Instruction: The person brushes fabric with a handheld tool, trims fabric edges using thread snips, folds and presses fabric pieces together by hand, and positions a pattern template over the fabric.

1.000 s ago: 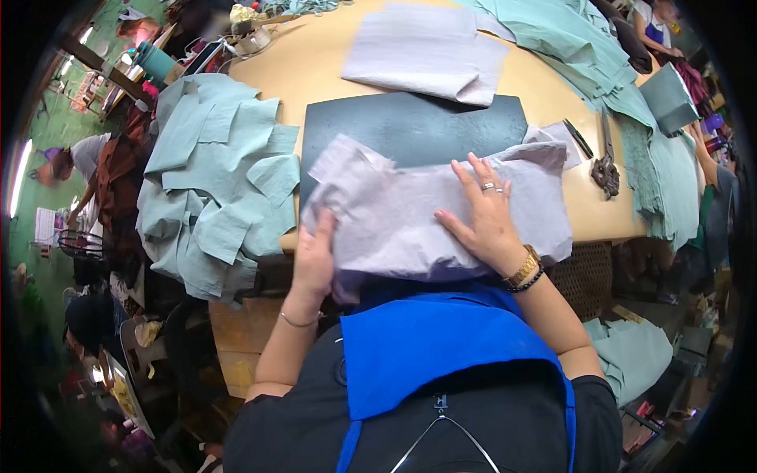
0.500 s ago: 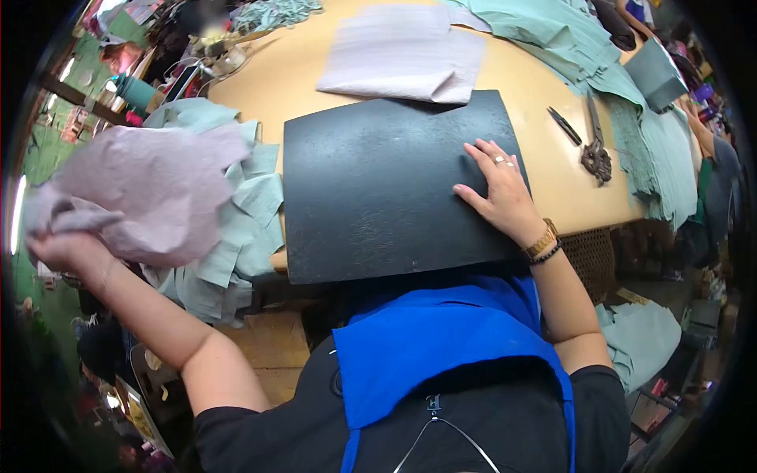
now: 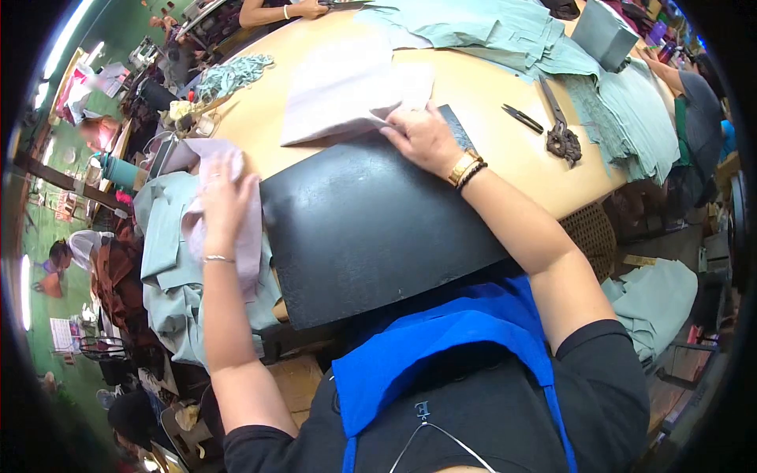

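A changeover between cloths, it seems: the left hand [image 3: 226, 206], fingers apart, lies on a soft, rumpled mauve cloth [image 3: 247, 264] draped over creased green pieces [image 3: 167, 240], while the right hand [image 3: 426, 140] meets the near corner of flat, pale fabric [image 3: 335, 91]; glare there, so I can't tell whether its fingers are clamped. Lifting that corner calls for a clean pinch. Between the hands, a stiff black board [image 3: 378, 229]; right of the right hand, slim snips [image 3: 522, 119] and long metal shears [image 3: 561, 135] on the smooth counter [image 3: 465, 79].
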### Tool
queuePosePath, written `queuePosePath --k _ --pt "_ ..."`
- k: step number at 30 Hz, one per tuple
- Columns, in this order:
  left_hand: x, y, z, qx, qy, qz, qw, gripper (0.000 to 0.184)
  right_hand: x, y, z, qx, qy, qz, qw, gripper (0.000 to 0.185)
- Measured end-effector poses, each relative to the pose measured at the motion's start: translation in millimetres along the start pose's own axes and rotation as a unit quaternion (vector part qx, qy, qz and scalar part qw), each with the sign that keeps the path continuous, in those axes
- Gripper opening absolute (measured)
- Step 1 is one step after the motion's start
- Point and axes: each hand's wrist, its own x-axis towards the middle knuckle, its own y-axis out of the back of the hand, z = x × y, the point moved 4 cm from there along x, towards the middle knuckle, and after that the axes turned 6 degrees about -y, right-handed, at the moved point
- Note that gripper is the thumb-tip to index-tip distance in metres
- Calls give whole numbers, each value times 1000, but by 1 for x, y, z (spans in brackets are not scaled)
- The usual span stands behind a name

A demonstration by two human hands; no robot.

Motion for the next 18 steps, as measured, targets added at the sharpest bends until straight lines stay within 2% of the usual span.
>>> queuePosePath --k 1,2,4,6,7,8,10,11,12,13,14,16,18 --pt "-2 -4 29 -27 -40 6 999 77 -4 6 -17 44 15 34 998 20" --pt "-7 -6 64 -55 -79 11 995 78 -10 8 -31 79 16 27 996 21" --pt "-22 -2 127 -89 -92 17 992 73 -33 7 -56 206 -72 -63 974 24" --pt "-33 -16 154 -187 -112 14 976 71 -59 14 -83 337 -83 -184 920 25" --pt "-39 -19 161 -199 -133 6 971 63 -66 16 -90 390 -44 -341 854 24" --pt "-45 -19 163 -205 -145 -20 968 54 -68 35 -92 370 0 -348 861 24" --pt "-60 -16 162 -220 -161 -108 956 48 -56 47 -38 304 -79 -223 923 24" --pt "-66 -11 159 -260 -162 -153 939 49 -48 53 7 285 -83 -125 947 24" --pt "-74 -3 156 -284 -194 -173 923 52 -38 73 46 108 -253 -142 951 28" --pt "-80 12 157 -285 -172 -147 931 54 -37 79 105 -15 -125 21 992 42" --pt "-86 24 157 -284 -149 -119 940 56 -41 85 155 -133 -135 9 982 40" --pt "-101 28 150 -262 -74 -20 962 50 -65 95 206 -216 -252 -27 943 36" --pt "-123 25 144 -224 35 68 972 46 -64 105 210 -241 -201 -62 947 34"
